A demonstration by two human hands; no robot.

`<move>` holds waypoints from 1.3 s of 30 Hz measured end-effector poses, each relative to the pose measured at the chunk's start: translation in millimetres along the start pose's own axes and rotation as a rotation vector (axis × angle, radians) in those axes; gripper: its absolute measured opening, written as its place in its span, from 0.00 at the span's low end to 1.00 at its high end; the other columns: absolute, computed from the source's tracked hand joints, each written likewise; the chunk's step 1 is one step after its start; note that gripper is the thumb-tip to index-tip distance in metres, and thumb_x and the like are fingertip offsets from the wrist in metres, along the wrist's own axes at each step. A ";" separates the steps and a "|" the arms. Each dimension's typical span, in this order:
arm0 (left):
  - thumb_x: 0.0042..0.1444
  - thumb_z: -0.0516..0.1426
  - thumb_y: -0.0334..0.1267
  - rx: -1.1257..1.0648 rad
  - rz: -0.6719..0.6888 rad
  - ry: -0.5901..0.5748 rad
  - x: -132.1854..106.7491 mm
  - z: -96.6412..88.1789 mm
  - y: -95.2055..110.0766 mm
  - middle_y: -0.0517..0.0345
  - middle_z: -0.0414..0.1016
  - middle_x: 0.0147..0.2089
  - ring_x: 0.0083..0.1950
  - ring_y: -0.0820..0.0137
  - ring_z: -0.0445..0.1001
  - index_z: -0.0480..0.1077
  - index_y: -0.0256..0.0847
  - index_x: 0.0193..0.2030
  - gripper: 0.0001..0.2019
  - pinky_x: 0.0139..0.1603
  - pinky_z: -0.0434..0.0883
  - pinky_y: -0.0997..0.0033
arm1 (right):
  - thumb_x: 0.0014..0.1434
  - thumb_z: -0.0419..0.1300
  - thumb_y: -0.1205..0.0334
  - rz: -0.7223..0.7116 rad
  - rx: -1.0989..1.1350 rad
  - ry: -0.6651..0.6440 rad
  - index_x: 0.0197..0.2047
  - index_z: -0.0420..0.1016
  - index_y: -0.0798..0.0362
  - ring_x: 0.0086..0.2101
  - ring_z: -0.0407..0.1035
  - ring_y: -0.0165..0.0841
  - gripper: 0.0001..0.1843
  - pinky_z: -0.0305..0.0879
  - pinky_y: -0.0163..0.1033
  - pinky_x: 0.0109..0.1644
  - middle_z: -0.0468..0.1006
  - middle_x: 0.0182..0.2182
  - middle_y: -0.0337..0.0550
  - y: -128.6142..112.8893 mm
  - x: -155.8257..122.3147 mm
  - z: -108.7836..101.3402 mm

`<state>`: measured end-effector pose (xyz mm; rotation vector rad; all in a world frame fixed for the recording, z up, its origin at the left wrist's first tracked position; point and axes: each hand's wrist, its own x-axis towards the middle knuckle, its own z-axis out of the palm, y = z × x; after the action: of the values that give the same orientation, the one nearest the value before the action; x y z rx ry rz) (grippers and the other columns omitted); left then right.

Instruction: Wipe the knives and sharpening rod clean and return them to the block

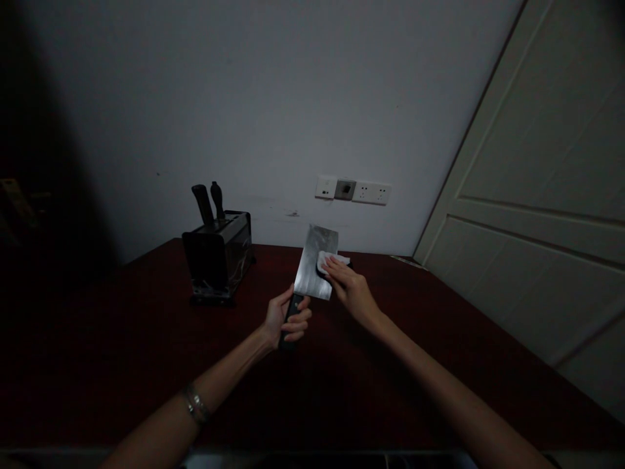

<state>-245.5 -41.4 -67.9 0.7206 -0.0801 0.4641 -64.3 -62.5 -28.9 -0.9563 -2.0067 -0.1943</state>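
Observation:
Wrapped round a black handle, my left hand (288, 317) holds a cleaver (308, 267) tilted up over the table, its broad steel blade facing me. My right hand (354, 290) presses a folded white cloth (326, 260) against the blade, near its right edge. The fingers lie closed over the cloth, and part of the blade is hidden beneath them. Some dark material shows along the cloth's lower edge; I cannot make out what it is.
A knife block (215, 257) with two black-handled tools stands on the dark red table (161, 339) to the left. Wall sockets (352, 189) sit behind the cleaver. A pale panelled door (541, 176) slants along the right side.

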 end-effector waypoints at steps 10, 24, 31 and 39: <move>0.60 0.37 0.53 -0.015 -0.041 -0.007 2.4 -3.0 -3.3 0.67 0.52 0.15 0.10 0.83 0.37 0.59 0.38 0.26 0.23 0.07 0.53 0.83 | 0.58 0.51 0.70 -0.034 0.008 -0.048 0.53 0.67 0.51 0.56 0.57 0.36 0.20 0.56 0.49 0.59 0.68 0.53 0.47 0.0 4.0 2.5; 0.59 0.40 0.53 -0.019 -0.053 -0.002 2.3 -2.2 -2.8 0.68 0.51 0.15 0.10 0.83 0.37 0.59 0.38 0.27 0.22 0.07 0.52 0.83 | 0.57 0.49 0.75 -0.171 0.023 -0.259 0.56 0.64 0.53 0.58 0.52 0.34 0.24 0.54 0.48 0.60 0.64 0.56 0.48 -4.1 9.1 -4.5; 0.59 0.41 0.51 -0.019 -0.056 -0.009 1.6 -2.6 -2.3 0.69 0.51 0.15 0.10 0.83 0.36 0.58 0.38 0.27 0.20 0.07 0.51 0.84 | 0.57 0.49 0.74 -0.148 -0.004 -0.222 0.54 0.66 0.54 0.58 0.53 0.35 0.22 0.55 0.49 0.60 0.66 0.55 0.50 -3.9 13.4 -7.3; 0.59 0.39 0.52 -0.032 -0.091 -0.015 1.8 -3.9 -4.4 0.68 0.51 0.15 0.11 0.83 0.36 0.59 0.37 0.27 0.22 0.07 0.51 0.84 | 0.57 0.51 0.73 -0.134 0.013 -0.178 0.54 0.66 0.48 0.56 0.56 0.34 0.22 0.56 0.48 0.59 0.66 0.55 0.43 21.4 24.1 -6.3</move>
<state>-242.3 -41.1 -73.1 0.6932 -0.0686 0.3702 -53.0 -37.2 -11.0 -0.8561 -2.2349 -0.1747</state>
